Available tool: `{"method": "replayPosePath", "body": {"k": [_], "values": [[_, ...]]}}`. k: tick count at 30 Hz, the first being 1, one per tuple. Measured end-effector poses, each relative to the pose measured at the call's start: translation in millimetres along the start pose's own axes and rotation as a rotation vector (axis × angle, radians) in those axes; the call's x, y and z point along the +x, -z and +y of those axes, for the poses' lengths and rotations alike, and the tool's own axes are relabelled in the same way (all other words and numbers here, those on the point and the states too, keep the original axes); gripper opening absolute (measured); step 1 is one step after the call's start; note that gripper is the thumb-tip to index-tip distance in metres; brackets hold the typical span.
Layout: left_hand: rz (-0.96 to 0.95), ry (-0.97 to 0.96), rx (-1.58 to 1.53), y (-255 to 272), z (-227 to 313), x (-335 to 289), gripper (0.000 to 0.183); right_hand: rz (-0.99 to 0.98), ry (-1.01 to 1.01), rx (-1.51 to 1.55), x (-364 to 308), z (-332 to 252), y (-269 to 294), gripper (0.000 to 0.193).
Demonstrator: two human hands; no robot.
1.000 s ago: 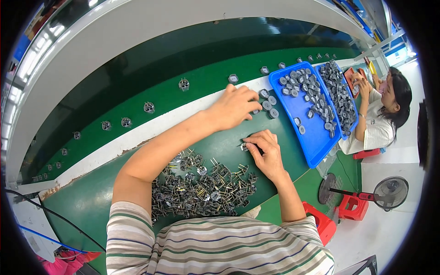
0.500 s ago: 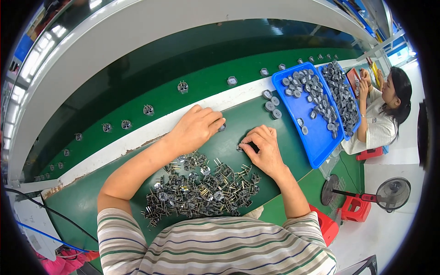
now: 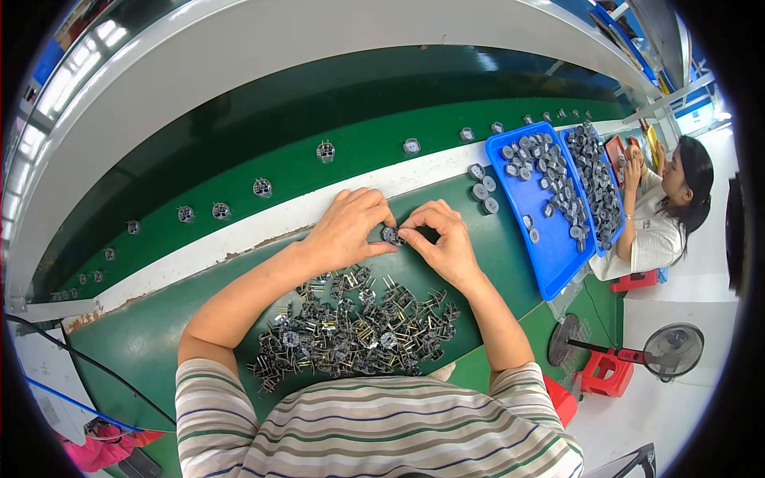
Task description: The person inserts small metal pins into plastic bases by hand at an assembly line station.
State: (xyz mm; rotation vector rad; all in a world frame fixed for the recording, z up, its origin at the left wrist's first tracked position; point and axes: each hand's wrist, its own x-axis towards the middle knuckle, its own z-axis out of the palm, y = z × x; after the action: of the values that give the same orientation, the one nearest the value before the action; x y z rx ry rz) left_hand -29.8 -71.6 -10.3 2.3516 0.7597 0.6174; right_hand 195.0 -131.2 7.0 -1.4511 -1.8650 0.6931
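Between my two hands, over the green bench, is a small dark grey round part [image 3: 391, 235]. The thumb and fingers of my left hand [image 3: 348, 227] pinch it from the left. From the right, the fingertips of my right hand [image 3: 443, 240] close on the same part, so its far side is partly hidden. Just below my hands lies a loose heap of black pronged pieces [image 3: 351, 327] with brass-coloured pins. Several grey round caps [image 3: 482, 190] rest on the bench to the right of my right hand.
Two blue trays [image 3: 530, 231] of grey round caps stand at the right. Beyond a white ledge [image 3: 279, 245], a green belt [image 3: 358, 143] carries a row of spaced parts. A co-worker [image 3: 661, 211] sits at the far right. A fan [image 3: 673, 350] and red stools [image 3: 603, 373] stand on the floor.
My right hand has moved up and left, bringing its small piece against the grey part in my left hand. Parts on the belt sit in slightly different places.
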Motion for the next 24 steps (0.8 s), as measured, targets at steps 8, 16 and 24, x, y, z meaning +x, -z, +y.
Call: {"method": "replayPosePath", "body": {"k": [8,16,24], "values": [[0.061,0.042,-0.019,-7,-2,0,0.037,0.121,0.174,-0.142,1,0,-18,0.017],[0.076,0.055,0.003,-9,2,0,0.040,0.150,0.216,-0.204,-1,2,-18,0.018],[0.066,0.074,0.025,-9,3,1,0.040,0.167,0.316,-0.351,-3,4,-23,0.018]]}}
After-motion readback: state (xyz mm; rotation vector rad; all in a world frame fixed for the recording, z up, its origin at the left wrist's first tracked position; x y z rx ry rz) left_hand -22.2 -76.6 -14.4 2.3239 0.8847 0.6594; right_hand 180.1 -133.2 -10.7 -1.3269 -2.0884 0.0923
